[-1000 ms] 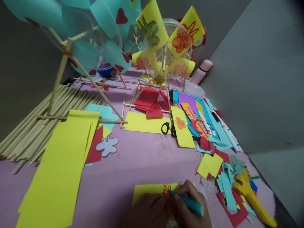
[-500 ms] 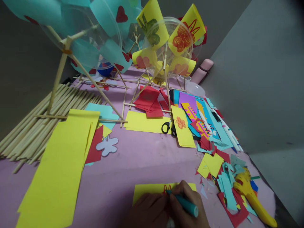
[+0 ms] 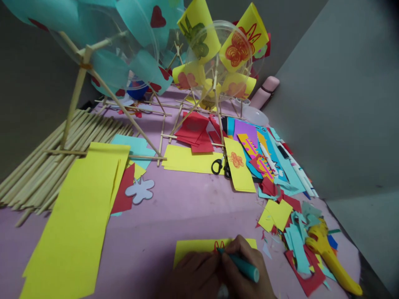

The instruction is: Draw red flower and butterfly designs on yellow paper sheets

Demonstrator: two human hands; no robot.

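A teal marker (image 3: 242,265) is gripped in the right hand (image 3: 249,272), low at the near edge of the pink table (image 3: 187,207). The fingers are closed around the barrel and clamped on it close to the tip. The marker's long axis is seen running on a diagonal: the blunt back end sits lower right, toward the person, and the tip is aimed up and to the left, away from the person. The tip is planted on a yellow card (image 3: 196,248), right at a small red drawing (image 3: 219,246) near the card's far edge.

The card lies flat, its long axis running left to right across the table. It is pinned down by the left hand (image 3: 195,276), which is laid over its near part with nothing clasped, fingers reaching toward the marker tip. The two hands are brought close together, touching or nearly so; in the dim light it cannot be told which.

Beyond the card, black-handled scissors (image 3: 220,167) are seen on a yellow strip. A yellow tool (image 3: 330,257) lies among paper scraps (image 3: 299,245) to the right. A large yellow sheet (image 3: 77,224) is spread at the left, beside a bundle of wooden sticks (image 3: 40,170).
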